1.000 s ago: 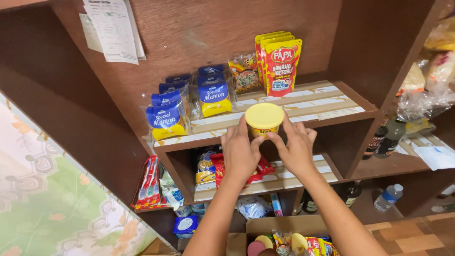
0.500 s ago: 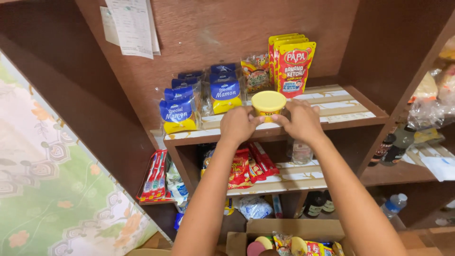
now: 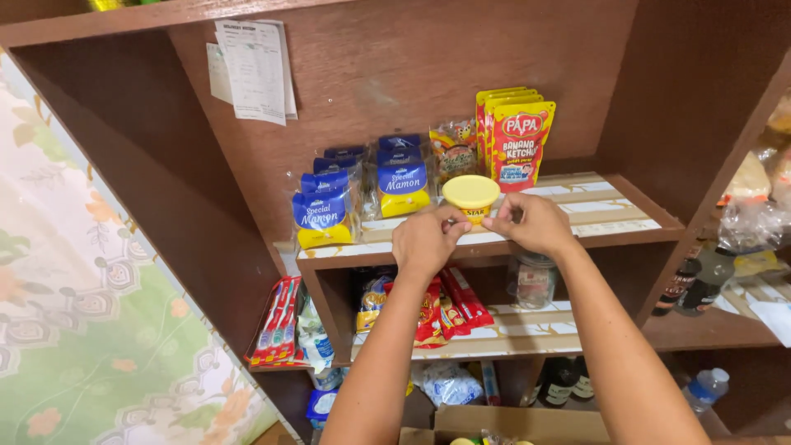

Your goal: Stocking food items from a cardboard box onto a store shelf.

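Both hands grasp one small yellow tub [image 3: 470,198]: the left hand [image 3: 424,241] pinches its left side, the right hand [image 3: 534,223] its right side, fingertips on the body under the lid. The tub stands upright at the front edge of the upper shelf [image 3: 610,216], its yellow lid closed; contents not visible.

Left to right on that shelf:
- Clear packs with blue and yellow labels [image 3: 322,216], in rows running front to back, a second row [image 3: 402,183] just beside. Each holds a pale cake.
- A clear bag of mixed snacks [image 3: 454,151], behind the tub.
- Red and yellow stand-up pouches [image 3: 521,147], upright in a stack against the back wall, just right of the tub.

On the back wall, upper left, white paper sheets [image 3: 255,70] hang pinned, printed in small text.

Lower shelf, left to right:
- Red-carded toothbrushes [image 3: 276,320], leaning at the far left.
- Red and yellow sachets [image 3: 432,309], slanted, partly behind the left forearm.
- A clear glass jar [image 3: 535,282], lid on, contents unclear.

Far right, a side shelf holds dark bottles [image 3: 681,286] and clear plastic bags [image 3: 754,210].
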